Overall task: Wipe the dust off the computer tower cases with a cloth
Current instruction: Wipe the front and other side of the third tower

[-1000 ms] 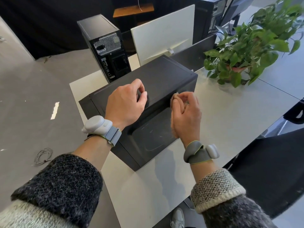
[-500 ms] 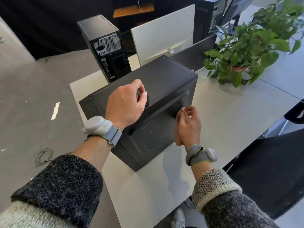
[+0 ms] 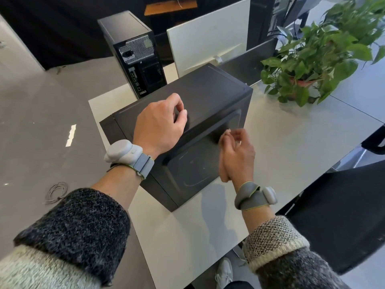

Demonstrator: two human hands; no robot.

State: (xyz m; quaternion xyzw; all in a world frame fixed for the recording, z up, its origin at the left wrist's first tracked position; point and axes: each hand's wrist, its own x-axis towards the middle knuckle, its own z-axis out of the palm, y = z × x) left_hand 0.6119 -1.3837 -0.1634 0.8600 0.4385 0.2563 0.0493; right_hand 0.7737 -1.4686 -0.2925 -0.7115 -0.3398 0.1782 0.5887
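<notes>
**Right hand [image 3: 237,155] pinches cloth [image 3: 227,132] against the lying tower**

Right hand's fingers are curled, with the fingertips pinching a small pale cloth, of which only a scrap shows. It is held at the upper part of the near side panel of the black computer tower case [image 3: 214,90]. That case lies on its side on the white table [image 3: 302,138], towards the table's left end. The left hand [image 3: 160,126] rests on the case's top face near the front edge, fingers curled under and thumb against the forefinger, holding nothing that I can see. Both wrists wear grey bands. Behind the case a second tower [image 3: 133,44] stands upright, with a white monitor back [image 3: 208,32] beside it. A potted plant [image 3: 312,59] sits on the table to the right.
</notes>
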